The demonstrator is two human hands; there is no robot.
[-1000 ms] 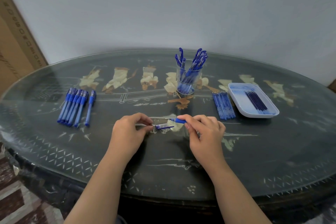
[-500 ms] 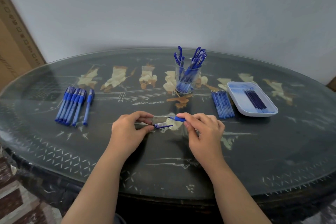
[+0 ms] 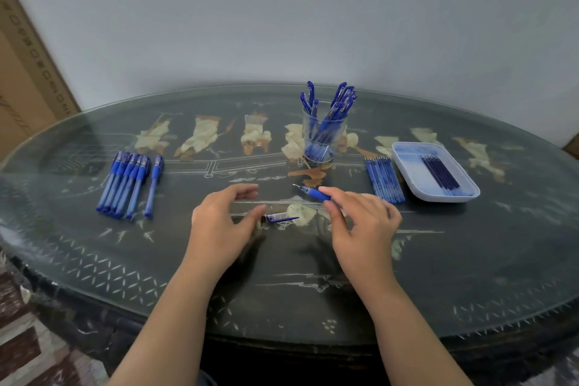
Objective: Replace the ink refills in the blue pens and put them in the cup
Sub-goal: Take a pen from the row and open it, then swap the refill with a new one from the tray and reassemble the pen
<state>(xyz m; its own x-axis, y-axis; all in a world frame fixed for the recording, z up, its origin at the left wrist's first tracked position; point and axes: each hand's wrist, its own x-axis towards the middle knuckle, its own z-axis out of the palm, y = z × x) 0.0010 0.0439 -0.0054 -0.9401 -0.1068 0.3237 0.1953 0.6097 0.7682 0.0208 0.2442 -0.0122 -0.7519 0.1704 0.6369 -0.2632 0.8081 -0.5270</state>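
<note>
Two hands work low over the worktop (image 3: 454, 260). We hold one blue pen (image 3: 315, 192) in the right hand (image 3: 360, 226), pinched at its rubber grip between thumb and forefinger, with the tip pointing away to the left; the barrel behind the grip is hidden under the hand. The left hand (image 3: 219, 222) is loosely curved and wide, gripping nothing. Its thumb lies just beside the cap (image 3: 280, 217), which rests flat on the worktop between the hands; we cannot tell whether thumb and cap touch. The cup (image 3: 324, 138) stands upright beyond the hands, with capped blue pens leaning inside it. A row of pens (image 3: 130, 185) lies well apart to the left. Loose refills (image 3: 383, 180) lie just beside the tray (image 3: 407, 155), which holds darker refills (image 3: 440, 172). We cannot tell whether the held pen already carries its new refill. We judge the pen light and stiff, with a smooth plastic barrel that may slip, so the rubber grip is the surest hold. The cap is small and light and likely to skid on the glass; we would take it by its sides in a fingertip pinch. The refills look thin and likely to flex, so we would grasp them along the tube, away from the writing point.
</note>
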